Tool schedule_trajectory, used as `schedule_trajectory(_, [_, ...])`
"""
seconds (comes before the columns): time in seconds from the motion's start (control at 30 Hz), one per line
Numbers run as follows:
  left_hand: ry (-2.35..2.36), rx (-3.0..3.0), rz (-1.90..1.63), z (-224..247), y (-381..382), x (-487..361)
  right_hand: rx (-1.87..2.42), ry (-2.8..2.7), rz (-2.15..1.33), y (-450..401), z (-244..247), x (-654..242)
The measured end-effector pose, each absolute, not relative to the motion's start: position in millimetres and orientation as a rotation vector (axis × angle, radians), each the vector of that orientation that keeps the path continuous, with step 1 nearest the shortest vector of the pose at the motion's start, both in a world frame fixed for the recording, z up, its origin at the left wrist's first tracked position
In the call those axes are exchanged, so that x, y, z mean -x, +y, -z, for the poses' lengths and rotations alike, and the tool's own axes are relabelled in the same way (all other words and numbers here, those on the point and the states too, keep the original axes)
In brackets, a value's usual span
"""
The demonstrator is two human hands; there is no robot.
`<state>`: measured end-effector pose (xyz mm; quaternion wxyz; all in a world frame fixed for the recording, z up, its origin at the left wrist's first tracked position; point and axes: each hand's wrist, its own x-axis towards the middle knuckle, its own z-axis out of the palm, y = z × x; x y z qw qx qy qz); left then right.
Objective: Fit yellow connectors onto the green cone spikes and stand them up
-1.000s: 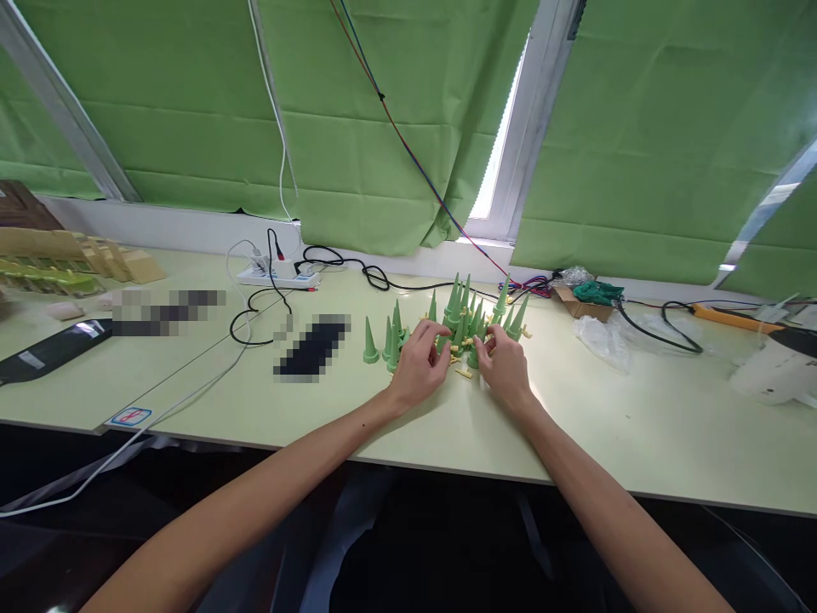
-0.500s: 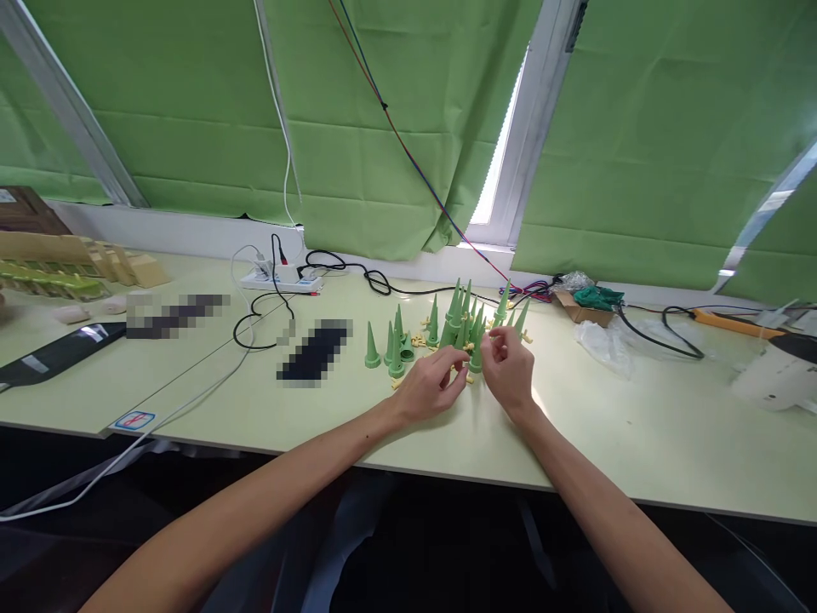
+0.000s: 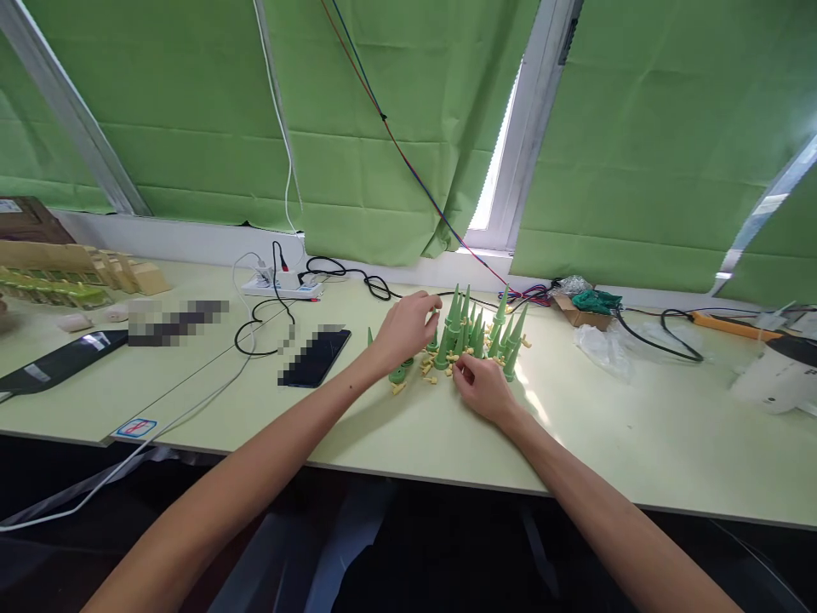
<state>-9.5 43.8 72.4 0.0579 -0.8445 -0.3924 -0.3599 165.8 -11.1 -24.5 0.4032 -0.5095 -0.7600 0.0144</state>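
Note:
A cluster of upright green cones (image 3: 454, 319) stands on the pale table, with small yellow pieces (image 3: 427, 368) scattered between and in front of them. My left hand (image 3: 408, 325) reaches over the left part of the cluster, its fingers closed at the tip of a green cone. Low at the front of the cluster, my right hand (image 3: 482, 385) has its fingers pinched together beside the yellow pieces; what it holds, if anything, is hidden. More green cones are partly covered by my left hand and wrist.
A black phone (image 3: 325, 358) lies left of the cones. Behind it is a white power strip (image 3: 284, 288) with cables. To the right are a plastic bag (image 3: 601, 349), a small cardboard box (image 3: 580, 313) and a white device (image 3: 775, 379).
My left hand has moved up and left, over the cones. My right hand has come down and left to the front of the cluster. More cones now show at the right.

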Motion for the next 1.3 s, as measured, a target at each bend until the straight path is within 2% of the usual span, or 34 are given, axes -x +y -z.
schedule_trajectory(0.13, [-1.260,2.659,0.856,-82.5,75.3,6.5,1.318,-1.933,-0.055,-12.2,24.3,-166.1])
schedule_trajectory(0.43, [-1.383,2.731,0.651,-76.2,101.7,-8.4,1.314,-1.938,-0.087,-9.2,25.7,-168.9])
schedule_trajectory(1.3, [-1.137,2.919,0.348,-90.4,88.4,0.1,1.368,-1.942,-0.126,-10.1,24.0,-169.2])
